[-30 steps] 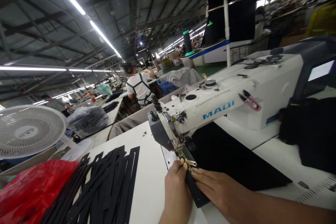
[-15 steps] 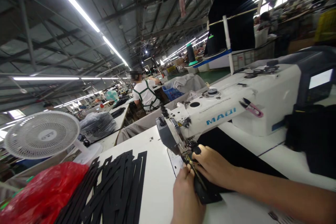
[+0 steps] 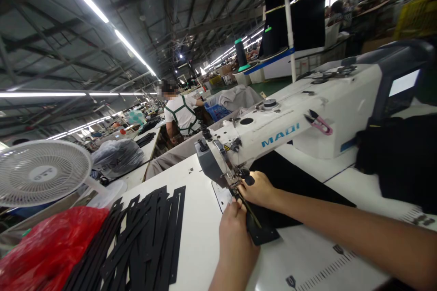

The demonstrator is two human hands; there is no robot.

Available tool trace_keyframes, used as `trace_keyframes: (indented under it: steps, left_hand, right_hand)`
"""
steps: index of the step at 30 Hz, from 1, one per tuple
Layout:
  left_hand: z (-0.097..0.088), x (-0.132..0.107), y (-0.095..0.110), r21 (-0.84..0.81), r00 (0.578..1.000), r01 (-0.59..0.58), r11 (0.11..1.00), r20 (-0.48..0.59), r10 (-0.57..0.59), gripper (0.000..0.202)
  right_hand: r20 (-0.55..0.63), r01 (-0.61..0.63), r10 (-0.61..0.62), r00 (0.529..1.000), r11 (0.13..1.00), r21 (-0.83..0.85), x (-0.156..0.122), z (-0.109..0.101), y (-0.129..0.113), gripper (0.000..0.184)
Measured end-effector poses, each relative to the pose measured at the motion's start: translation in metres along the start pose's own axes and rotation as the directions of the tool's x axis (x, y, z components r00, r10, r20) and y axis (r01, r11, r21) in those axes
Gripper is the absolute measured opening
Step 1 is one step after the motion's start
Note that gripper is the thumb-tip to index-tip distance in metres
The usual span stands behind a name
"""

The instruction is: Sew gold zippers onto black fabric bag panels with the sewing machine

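A white sewing machine (image 3: 273, 122) stands on the table, its needle area lit. Close in front of its presser foot, my left hand (image 3: 235, 232) has its fingers closed on the near left edge of a black strip (image 3: 261, 232). My right hand (image 3: 257, 191) lies on the other side of that strip, fingers bent and pressing near the needle; what lies under the fingertips is hidden. A thin yellowish line runs along the strip between the hands. Black fabric (image 3: 290, 177) spreads flat beneath the machine arm, behind my right hand.
Many black strips (image 3: 153, 236) lie piled on the left of the table, beside a red plastic bag (image 3: 58, 241) and a white fan (image 3: 44, 173). Pink-handled thread snips (image 3: 319, 122) rest against the machine. Dark cloth (image 3: 403, 159) sits at right. A person (image 3: 182, 113) works ahead.
The view has shifted, so the machine and table appear further left and higher. Both hands stay at the black strip by the needle. More of the table's printed ruler shows.
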State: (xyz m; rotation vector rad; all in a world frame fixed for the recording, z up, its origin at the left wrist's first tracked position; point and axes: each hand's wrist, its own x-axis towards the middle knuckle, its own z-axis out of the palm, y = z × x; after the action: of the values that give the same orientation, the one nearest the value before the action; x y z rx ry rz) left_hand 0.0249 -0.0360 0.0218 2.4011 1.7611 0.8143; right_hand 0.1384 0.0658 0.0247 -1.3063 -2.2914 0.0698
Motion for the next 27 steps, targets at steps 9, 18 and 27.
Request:
trace_keyframes:
  steps: [9,18,27]
  left_hand:
    - [0.006,-0.008,-0.001,0.122,1.000,0.004,0.993,-0.013,-0.002,0.046]
    - [0.005,0.002,-0.004,0.126,0.999,-0.037,0.991,-0.023,0.040,0.048]
    - [0.000,0.005,-0.002,0.098,0.985,0.126,0.987,-0.130,-0.113,0.037]
  right_hand:
    - [-0.095,0.367,-0.355,0.930,0.902,0.226,-0.059,-0.020,-0.001,0.028]
    - [-0.061,0.383,-0.386,0.921,0.859,0.340,-0.059,-0.013,0.004,0.029]
    - [-0.091,0.334,-0.326,0.941,0.938,0.095,-0.062,-0.024,0.038,0.034]
